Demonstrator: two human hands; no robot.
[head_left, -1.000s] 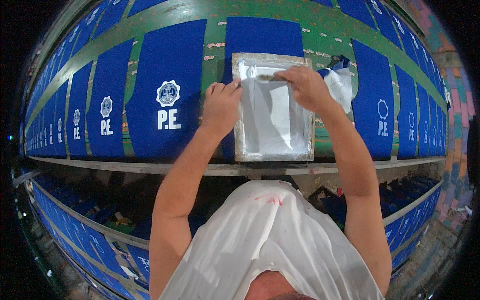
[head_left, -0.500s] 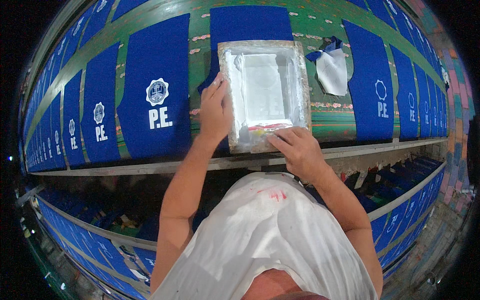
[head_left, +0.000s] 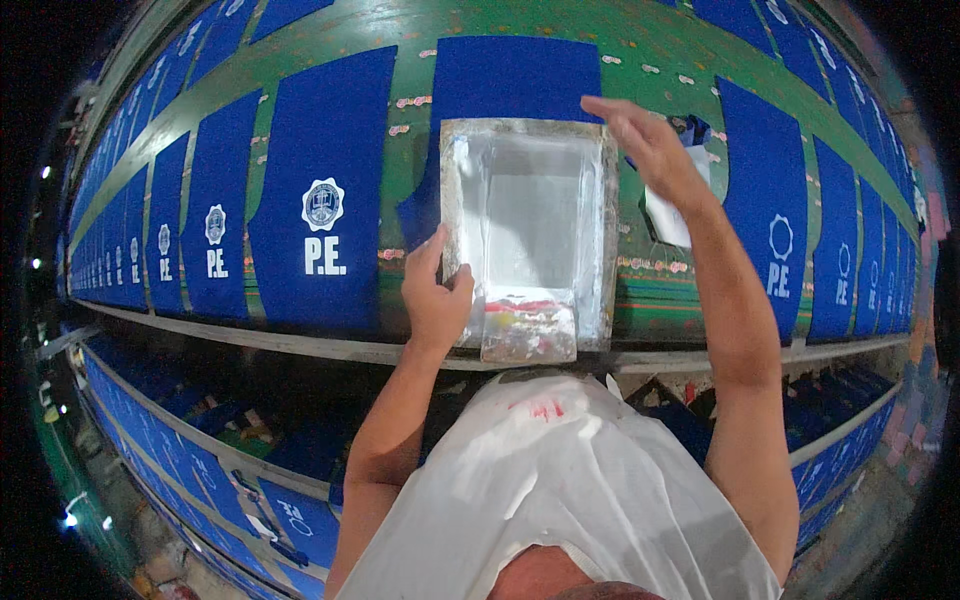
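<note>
A screen printing frame (head_left: 607,240) smeared with white ink lies over a blue fabric piece (head_left: 515,80) on the green table. Gripping the frame's left side, my left hand (head_left: 438,305) has its fingers at the outer edge and its thumb on the rim. My right hand (head_left: 650,150) is at the far right corner, fingers stretched out with nothing in them; whether it touches the rim I cannot tell. A squeegee (head_left: 528,335), stained with red and yellow, rests untouched at the near end of the frame. A white and blue cloth (head_left: 668,215) lies partly under my right forearm.
Blue fabric pieces (head_left: 320,130) with white prints line the green printing table (head_left: 410,75) to the left. More pieces (head_left: 765,160) with ring-shaped prints lie on the right. A pale rail (head_left: 290,345) edges the table near me. Another table (head_left: 215,470) stands lower, behind.
My right hand has left the squeegee and moved up to the frame's far right corner. My left hand keeps its hold on the left side. The whole view has shifted slightly.
</note>
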